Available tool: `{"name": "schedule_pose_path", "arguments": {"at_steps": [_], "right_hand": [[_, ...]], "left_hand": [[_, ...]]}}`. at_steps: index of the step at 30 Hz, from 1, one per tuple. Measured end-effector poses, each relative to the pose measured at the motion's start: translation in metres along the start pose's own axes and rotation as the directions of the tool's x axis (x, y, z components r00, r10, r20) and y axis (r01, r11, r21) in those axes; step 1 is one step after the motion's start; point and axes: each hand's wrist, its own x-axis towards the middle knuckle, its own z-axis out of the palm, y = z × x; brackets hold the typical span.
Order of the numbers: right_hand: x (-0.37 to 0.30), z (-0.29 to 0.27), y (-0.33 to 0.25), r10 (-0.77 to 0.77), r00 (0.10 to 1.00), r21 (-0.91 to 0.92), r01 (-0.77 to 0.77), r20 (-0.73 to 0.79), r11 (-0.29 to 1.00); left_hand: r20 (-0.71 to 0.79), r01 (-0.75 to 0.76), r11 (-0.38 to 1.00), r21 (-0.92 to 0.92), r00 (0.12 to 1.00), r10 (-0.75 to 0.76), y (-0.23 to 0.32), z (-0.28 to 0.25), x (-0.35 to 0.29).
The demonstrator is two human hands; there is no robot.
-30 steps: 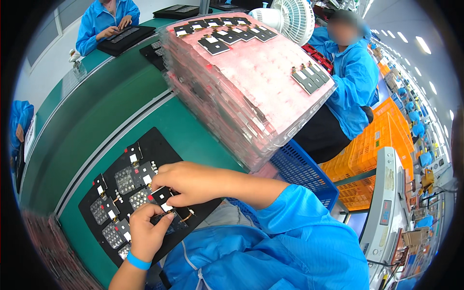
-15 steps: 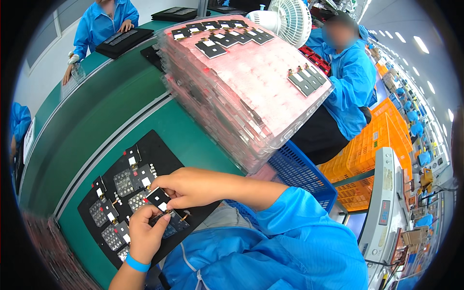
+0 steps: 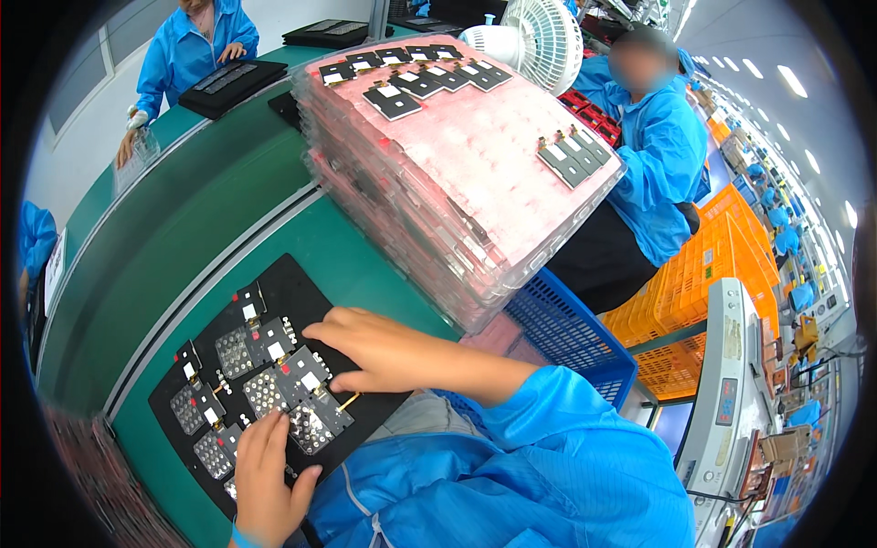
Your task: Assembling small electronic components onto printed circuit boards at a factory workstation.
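Observation:
Several small dark keypad circuit boards (image 3: 262, 393) lie on a black mat (image 3: 356, 425) at the front of the green bench. They have round metallic dots, and flat dark modules with white squares are joined to them. Just right of the nearest boards is my right hand (image 3: 379, 352), its thumb and fingers apart around a white-squared module (image 3: 309, 379) that it does not grip. My left hand (image 3: 267, 484) lies over the near side of the mat with fingers stretched out. It covers parts of some boards, and its fingertips are close to the nearest dotted board (image 3: 311, 431).
A tall stack of clear trays (image 3: 384, 201), topped by pink sheeting and dark modules (image 3: 393, 102), stands beyond the mat. A green conveyor belt (image 3: 210, 201) runs on the left. Blue (image 3: 580, 320) and orange crates (image 3: 671, 297), a white fan (image 3: 548, 41) and two co-workers in blue are around.
My fingers have let go of the dark white-squared module, which now lies among the boards. My left hand has drawn back toward me, and both hands have spread open.

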Motion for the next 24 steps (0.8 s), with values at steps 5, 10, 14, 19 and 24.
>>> {"name": "schedule_pose_path", "arguments": {"at_steps": [5,10,14,19,24], "right_hand": [[-0.039,-0.007,-0.004,0.122,0.975,-0.172,-0.090,0.184,0.981],[-0.043,0.000,-0.009,0.150,0.961,-0.305,-0.075,0.231,0.949],[-0.040,0.000,-0.010,0.127,0.960,-0.299,-0.048,0.251,0.953],[-0.032,0.004,-0.010,0.142,0.954,-0.355,-0.041,0.264,0.934],[-0.011,0.015,-0.001,0.175,0.967,-0.492,-0.064,0.183,0.868]], "left_hand": [[0.007,0.239,0.949,0.206,0.969,-0.246,-0.013,-0.018,-0.054],[-0.047,0.425,0.848,0.315,0.900,-0.434,-0.030,-0.007,-0.096],[-0.082,0.449,0.861,0.239,0.893,-0.443,-0.035,-0.002,-0.104],[-0.193,0.438,0.883,0.170,0.893,-0.406,-0.040,0.022,-0.113],[-0.361,0.497,0.864,0.079,0.822,-0.440,-0.070,0.066,-0.109]]}}
